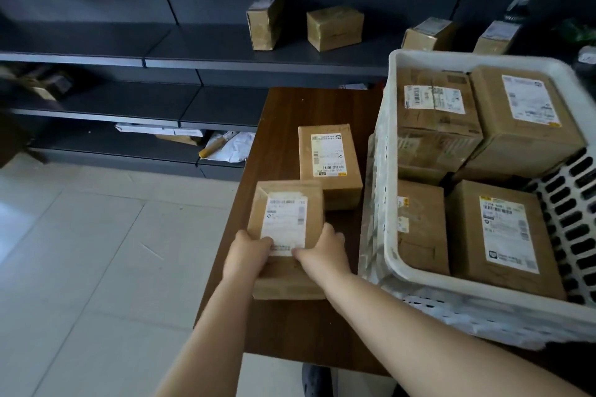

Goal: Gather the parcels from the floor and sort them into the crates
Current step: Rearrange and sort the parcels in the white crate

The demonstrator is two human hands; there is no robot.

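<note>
The fingers (258, 243) of the left hand (246, 255) curl over the near left edge of a cardboard parcel (287, 213), and the right hand (324, 250) grips its near right edge, thumb laid across the bottom of the white shipping label. Both hands grasp the same parcel. The fingertips on the far sides are hidden behind the box, and the whole parcel is motion-blurred, so its label cannot be read. It appears to be lifted slightly off the brown desk (283, 109), though the blur makes that hard to judge.

Just beyond it a second parcel (329, 164) lies flat on the desk, label up; its near left corner is covered by the held one.

To the right, a white crate (392, 171) with slotted walls sits on the desk. Four parcels show inside it: one at the back left (435, 119), one at the back right (525, 119), one at the front left (422, 226) partly hidden by the crate wall, and one at the front right (506, 232). The crate's right side is cut off by the frame edge.

Behind the desk stands dark shelving (225, 55). Four small boxes (335, 27) stand on its upper shelf, the two on the right partly hidden by the crate rim. Lower shelves hold pale mailers (232, 147), dim and indistinct. Pale floor tiles (96, 251) fill the left, and a dark shoe (314, 380) peeks out under the desk's near edge.
</note>
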